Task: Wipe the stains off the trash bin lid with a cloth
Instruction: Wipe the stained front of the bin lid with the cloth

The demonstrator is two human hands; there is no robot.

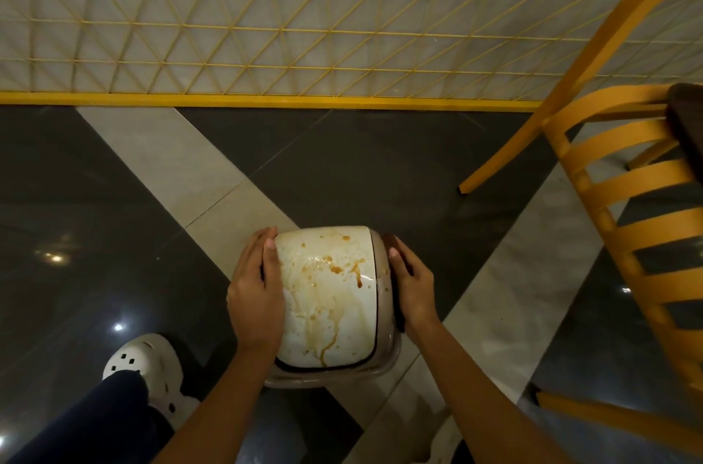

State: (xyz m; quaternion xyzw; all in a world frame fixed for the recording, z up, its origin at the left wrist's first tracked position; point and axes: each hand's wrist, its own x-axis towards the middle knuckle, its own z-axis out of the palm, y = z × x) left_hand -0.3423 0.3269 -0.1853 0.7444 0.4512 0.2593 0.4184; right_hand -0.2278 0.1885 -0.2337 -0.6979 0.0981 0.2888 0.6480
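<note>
A small trash bin [384, 353] with a beige rim sits low in the middle of the view, above the floor. Its white lid [327, 296] carries brown and orange streaks and drips across the middle and down toward me. My left hand [255, 296] grips the bin's left side, thumb resting on the lid's edge. On the right side my right hand [412, 285] clasps the rim, fingers wrapped over a dark part of the bin. No cloth is visible.
A yellow wooden chair [624, 220] stands close on the right, one leg [502, 155] reaching the floor just beyond the bin. A yellow wire-grid partition [266, 98] runs across the far side. My left foot in a white clog [148, 368] is at lower left on the glossy tiled floor.
</note>
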